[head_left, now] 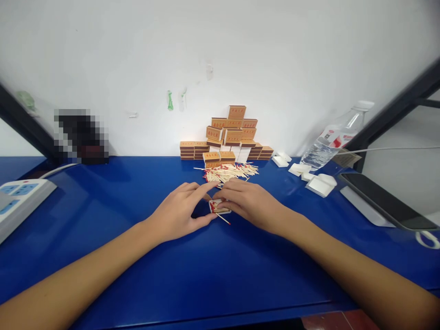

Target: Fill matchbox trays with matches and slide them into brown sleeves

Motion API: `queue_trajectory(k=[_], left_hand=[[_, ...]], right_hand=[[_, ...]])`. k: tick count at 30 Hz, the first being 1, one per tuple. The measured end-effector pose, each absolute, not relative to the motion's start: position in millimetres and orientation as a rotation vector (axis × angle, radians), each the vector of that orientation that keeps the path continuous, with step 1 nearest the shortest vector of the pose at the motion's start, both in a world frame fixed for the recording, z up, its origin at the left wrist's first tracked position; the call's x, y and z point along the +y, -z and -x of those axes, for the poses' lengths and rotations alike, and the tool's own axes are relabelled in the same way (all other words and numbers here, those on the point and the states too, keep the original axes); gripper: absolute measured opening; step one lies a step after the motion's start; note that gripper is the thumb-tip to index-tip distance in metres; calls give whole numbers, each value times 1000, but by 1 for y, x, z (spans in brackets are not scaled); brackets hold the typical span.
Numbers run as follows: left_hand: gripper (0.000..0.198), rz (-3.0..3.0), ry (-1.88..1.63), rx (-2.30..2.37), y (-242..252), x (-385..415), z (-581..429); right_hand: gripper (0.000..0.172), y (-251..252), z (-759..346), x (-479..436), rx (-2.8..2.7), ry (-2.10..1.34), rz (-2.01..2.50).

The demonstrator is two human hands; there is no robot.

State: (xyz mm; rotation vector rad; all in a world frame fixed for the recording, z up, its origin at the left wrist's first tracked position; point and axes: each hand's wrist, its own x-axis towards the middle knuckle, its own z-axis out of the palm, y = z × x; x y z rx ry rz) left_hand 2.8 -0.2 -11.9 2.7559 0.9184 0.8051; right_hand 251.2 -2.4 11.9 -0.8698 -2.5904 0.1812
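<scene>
My left hand [180,211] and my right hand [249,203] meet at the middle of the blue table [103,238]. Between their fingertips sits a small white matchbox tray [219,207] with red-tipped matches in it. Both hands have their fingers curled around this tray. One loose match [224,219] lies slanted on the table just below it. Behind the hands is a loose pile of matches [230,172]. Farther back, against the white wall, stands a stack of orange matchboxes [228,135].
Several empty white trays [318,184] lie at the right, beside a tilted plastic water bottle [332,137]. A dark phone [388,201] rests at the far right. A white power strip [19,197] sits at the left edge. A black frame bar runs along each side.
</scene>
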Motion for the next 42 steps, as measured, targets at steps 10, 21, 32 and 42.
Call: queue_trajectory(k=[10,21,32,42], left_hand=[[72,-2747,-776,912,8,-3,-3],[72,-2723,-838,938,11,1,-2],[72,-2722,-859,949,11,1,-3],[73,-2727,-849,958,10,1,-2]], right_hand=[[17,-8,-259,12,-2308,-520,1176],[22,-20,-251,5,-1945,-959,1130],[18,-25,-245,-17,-2450,-606,1203],[7,-21,-244,-17,-2437,-570,1158]])
